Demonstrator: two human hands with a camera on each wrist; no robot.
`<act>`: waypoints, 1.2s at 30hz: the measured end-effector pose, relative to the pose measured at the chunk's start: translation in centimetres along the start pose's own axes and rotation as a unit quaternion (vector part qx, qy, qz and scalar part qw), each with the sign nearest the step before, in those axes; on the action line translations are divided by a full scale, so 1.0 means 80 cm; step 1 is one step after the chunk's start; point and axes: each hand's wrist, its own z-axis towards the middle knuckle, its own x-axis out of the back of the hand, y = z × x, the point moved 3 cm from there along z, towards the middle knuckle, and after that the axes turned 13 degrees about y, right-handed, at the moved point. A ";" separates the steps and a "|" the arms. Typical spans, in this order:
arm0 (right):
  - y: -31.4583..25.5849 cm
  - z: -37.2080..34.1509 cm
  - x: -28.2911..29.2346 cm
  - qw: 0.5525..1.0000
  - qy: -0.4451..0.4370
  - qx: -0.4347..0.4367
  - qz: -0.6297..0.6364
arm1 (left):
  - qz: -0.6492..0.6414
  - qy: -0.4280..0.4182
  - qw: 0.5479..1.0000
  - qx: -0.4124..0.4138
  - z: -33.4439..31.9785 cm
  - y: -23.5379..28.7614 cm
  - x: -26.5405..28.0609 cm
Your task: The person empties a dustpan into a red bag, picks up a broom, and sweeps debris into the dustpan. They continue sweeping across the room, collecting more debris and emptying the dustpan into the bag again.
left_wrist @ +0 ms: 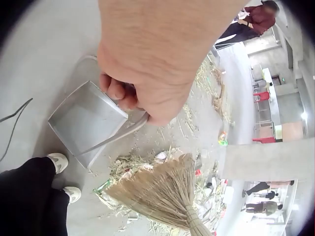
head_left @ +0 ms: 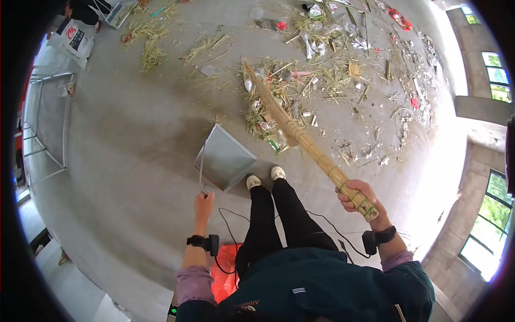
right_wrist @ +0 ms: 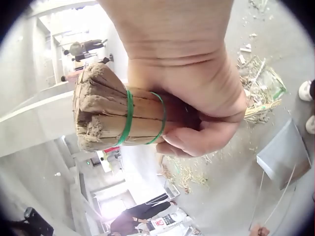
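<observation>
Grey floor [head_left: 134, 129] spreads beneath; the left hand [head_left: 204, 203] curls round a silver metal dustpan [head_left: 228, 153]'s handle, the right hand [head_left: 360, 196] grips a tan straw broom [head_left: 316, 154].

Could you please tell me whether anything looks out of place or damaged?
Yes: straw and litter lie strewn over the floor ahead of the shoes, a loose mess rather than anything tidily placed. The end of the broom handle looks rough and dirt-caked, though that may be wear.

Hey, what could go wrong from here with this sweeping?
The black cord beside the legs could catch a foot. The dustpan, held by its thin handle in the left hand, may swing or tip if bumped. And loose straw might scatter if the broom flicks too hard.
</observation>
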 end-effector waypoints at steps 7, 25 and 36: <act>-0.055 0.049 0.042 0.941 0.199 0.206 -0.178 | 0.035 -0.056 0.998 -0.019 0.060 0.046 -0.033; -0.017 0.199 0.125 0.606 0.379 0.143 -0.685 | 0.022 -0.043 0.998 -0.031 0.099 0.096 -0.056; 0.053 0.091 0.085 0.595 0.244 0.078 -0.762 | -0.011 -0.058 0.998 -0.026 0.106 0.078 -0.064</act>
